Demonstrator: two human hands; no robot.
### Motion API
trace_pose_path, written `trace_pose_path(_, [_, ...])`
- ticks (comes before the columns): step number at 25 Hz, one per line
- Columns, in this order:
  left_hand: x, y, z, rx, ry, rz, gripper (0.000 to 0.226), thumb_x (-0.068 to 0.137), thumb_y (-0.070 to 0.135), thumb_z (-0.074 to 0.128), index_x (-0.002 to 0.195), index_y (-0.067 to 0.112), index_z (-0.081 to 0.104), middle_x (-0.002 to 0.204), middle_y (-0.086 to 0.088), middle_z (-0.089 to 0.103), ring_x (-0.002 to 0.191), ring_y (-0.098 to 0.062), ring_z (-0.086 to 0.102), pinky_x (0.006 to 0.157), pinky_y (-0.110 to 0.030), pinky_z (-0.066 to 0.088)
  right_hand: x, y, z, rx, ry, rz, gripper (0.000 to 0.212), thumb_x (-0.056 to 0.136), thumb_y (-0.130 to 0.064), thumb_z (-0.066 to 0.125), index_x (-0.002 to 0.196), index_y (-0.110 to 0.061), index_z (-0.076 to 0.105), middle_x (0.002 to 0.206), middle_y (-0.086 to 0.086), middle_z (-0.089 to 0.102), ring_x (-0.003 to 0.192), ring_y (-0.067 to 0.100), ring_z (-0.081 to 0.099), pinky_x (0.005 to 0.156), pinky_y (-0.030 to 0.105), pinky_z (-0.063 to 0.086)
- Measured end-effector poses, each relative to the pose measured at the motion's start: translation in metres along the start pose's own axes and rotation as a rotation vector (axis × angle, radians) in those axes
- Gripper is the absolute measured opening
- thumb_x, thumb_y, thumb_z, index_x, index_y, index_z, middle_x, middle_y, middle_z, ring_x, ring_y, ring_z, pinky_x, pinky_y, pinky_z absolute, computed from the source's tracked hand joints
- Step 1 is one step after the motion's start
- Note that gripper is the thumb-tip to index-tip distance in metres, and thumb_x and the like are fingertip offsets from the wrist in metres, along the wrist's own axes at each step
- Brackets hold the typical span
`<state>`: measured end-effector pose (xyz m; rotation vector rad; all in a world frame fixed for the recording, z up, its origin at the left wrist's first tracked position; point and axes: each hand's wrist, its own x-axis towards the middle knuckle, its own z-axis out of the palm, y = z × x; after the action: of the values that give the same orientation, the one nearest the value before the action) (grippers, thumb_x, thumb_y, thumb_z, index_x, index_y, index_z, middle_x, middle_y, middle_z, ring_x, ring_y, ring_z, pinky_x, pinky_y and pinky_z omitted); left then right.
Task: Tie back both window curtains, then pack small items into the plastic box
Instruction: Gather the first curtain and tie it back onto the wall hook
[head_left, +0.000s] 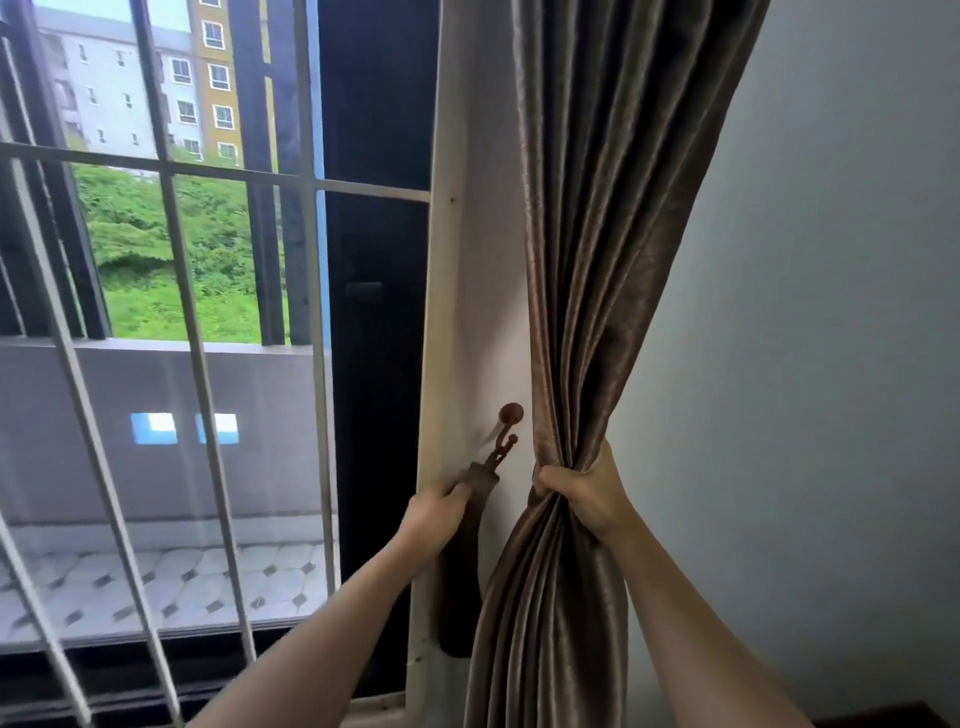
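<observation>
My right grip (576, 493) holds the brown curtain (597, 260) bunched, just right of the wall hook (511, 414). My left grip (441, 506) clasps the tieback band (460, 587), which hangs vertical from that hook, just left of the bunch. I judge it must wrap rightward.

We record a cream window frame (439, 312), upright. Left of the frame: white grille bars (182, 291), a grey balcony parapet (156, 384), a tiled balcony floor (208, 582), green shrubs (171, 249) and an apartment block (156, 78). Right of the frame: a pale wall (831, 312).
</observation>
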<state>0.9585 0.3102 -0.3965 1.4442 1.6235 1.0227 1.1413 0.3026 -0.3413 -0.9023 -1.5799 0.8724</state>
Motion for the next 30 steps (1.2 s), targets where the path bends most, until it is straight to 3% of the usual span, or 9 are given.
trace_pose_path(3, [0.001, 0.011, -0.032, 0.237, -0.059, 0.197, 0.027, 0.092, 0.040, 0.053, 0.089, 0.016, 0.066, 0.077, 0.001, 0.064, 0.070, -0.011, 0.060, 0.056, -0.019, 0.042, 0.000, 0.010, 0.000, -0.006, 0.031, 0.014, 0.039, 0.052, -0.001, 0.064, 0.090, -0.005, 0.057, 0.077, 0.002, 0.063, 0.071, 0.021, 0.063, 0.061, 0.031, 0.052])
trace_pose_path(6, [0.008, 0.025, -0.068, 0.476, -0.139, 0.318, 0.024, 0.085, 0.040, 0.063, 0.069, 0.023, 0.061, 0.063, 0.006, 0.056, 0.059, -0.006, 0.051, 0.054, -0.020, 0.037, -0.001, 0.024, 0.010, -0.013, 0.067, 0.062, 0.056, 0.047, -0.011, 0.066, 0.101, 0.001, 0.055, 0.085, 0.013, 0.060, 0.077, 0.030, 0.062, 0.068, 0.039, 0.053])
trace_pose_path(8, [0.011, 0.033, -0.099, 0.611, -0.153, 0.378, 0.031, 0.083, 0.041, 0.066, 0.063, 0.019, 0.057, 0.060, 0.005, 0.049, 0.056, -0.008, 0.045, 0.054, -0.022, 0.034, 0.001, 0.022, 0.026, -0.020, 0.088, 0.060, 0.047, 0.050, -0.006, 0.065, 0.096, -0.008, 0.056, 0.083, 0.009, 0.059, 0.077, 0.028, 0.062, 0.068, 0.037, 0.054])
trace_pose_path(10, [0.008, 0.040, -0.127, 0.648, -0.128, 0.426, 0.036, 0.083, 0.038, 0.068, 0.061, 0.012, 0.057, 0.057, 0.002, 0.045, 0.052, -0.006, 0.040, 0.053, -0.021, 0.031, 0.005, 0.019, 0.041, -0.028, 0.070, 0.061, 0.045, 0.052, -0.003, 0.064, 0.095, -0.016, 0.055, 0.086, 0.009, 0.058, 0.080, 0.030, 0.064, 0.068, 0.039, 0.057])
trace_pose_path(13, [-0.002, 0.042, -0.150, 0.642, -0.099, 0.462, 0.036, 0.084, 0.031, 0.068, 0.055, 0.020, 0.049, 0.055, 0.004, 0.042, 0.048, -0.004, 0.042, 0.050, -0.016, 0.030, 0.009, 0.015, 0.063, -0.039, 0.035, 0.099, 0.064, 0.051, -0.013, 0.066, 0.112, -0.005, 0.049, 0.093, 0.012, 0.059, 0.089, 0.040, 0.064, 0.074, 0.053, 0.058])
trace_pose_path(17, [-0.019, 0.045, -0.154, 0.717, -0.128, 0.480, 0.035, 0.085, 0.036, 0.064, 0.059, 0.020, 0.047, 0.063, 0.001, 0.047, 0.055, -0.007, 0.039, 0.054, -0.021, 0.030, 0.008, 0.004, 0.079, -0.010, 0.046, 0.138, 0.059, 0.063, -0.002, 0.066, 0.117, -0.009, 0.045, 0.099, 0.005, 0.059, 0.087, 0.013, 0.063, 0.063, 0.013, 0.052])
trace_pose_path(19, [-0.027, 0.056, -0.151, 0.768, -0.142, 0.460, 0.039, 0.086, 0.041, 0.061, 0.057, 0.022, 0.043, 0.059, 0.005, 0.044, 0.054, -0.008, 0.039, 0.053, -0.022, 0.030, 0.005, -0.003, 0.085, 0.005, 0.049, 0.152, 0.054, 0.073, 0.008, 0.063, 0.119, -0.012, 0.044, 0.102, 0.002, 0.059, 0.091, 0.009, 0.060, 0.064, 0.005, 0.047])
trace_pose_path(24, [-0.056, 0.068, -0.134, 0.807, -0.295, 0.355, 0.038, 0.084, 0.045, 0.062, 0.062, 0.017, 0.048, 0.059, 0.004, 0.043, 0.055, -0.012, 0.040, 0.053, -0.025, 0.031, -0.005, -0.014, 0.092, 0.039, 0.043, 0.145, 0.056, 0.071, -0.006, 0.074, 0.122, -0.008, 0.050, 0.111, 0.011, 0.064, 0.102, 0.024, 0.063, 0.090, 0.037, 0.053])
trace_pose_path(30, [-0.082, 0.063, -0.117, 0.473, -0.231, 0.292, 0.033, 0.078, 0.033, 0.068, 0.055, 0.017, 0.049, 0.059, 0.002, 0.046, 0.059, -0.013, 0.044, 0.059, -0.027, 0.035, -0.015, -0.050, 0.098, 0.011, 0.117, 0.115, 0.072, 0.059, -0.027, 0.081, 0.123, -0.016, 0.051, 0.113, 0.003, 0.064, 0.102, 0.018, 0.064, 0.090, 0.040, 0.054])
